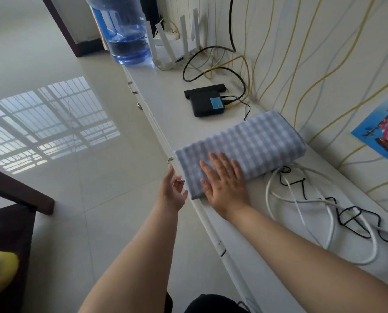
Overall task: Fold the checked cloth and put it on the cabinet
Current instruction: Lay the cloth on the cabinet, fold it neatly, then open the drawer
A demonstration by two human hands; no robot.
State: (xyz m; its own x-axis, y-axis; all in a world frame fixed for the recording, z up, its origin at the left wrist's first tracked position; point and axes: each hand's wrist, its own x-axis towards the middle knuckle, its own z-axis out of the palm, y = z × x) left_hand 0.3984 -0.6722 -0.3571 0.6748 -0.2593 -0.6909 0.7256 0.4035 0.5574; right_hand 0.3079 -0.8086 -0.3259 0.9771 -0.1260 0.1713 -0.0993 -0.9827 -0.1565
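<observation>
Head view: folded checked cloth (245, 150) lying on the white cabinet (166, 96).

The right hand (224, 184) is resting flat on the cloth's near end, fingers spread wide and holding nothing. The left hand (172, 193) is hovering open just left of the cloth at the cabinet's front edge, gripping nothing. White and black cables (312, 204) are lying to the near right; a black box (207, 103) is sitting beyond the cloth.
</observation>
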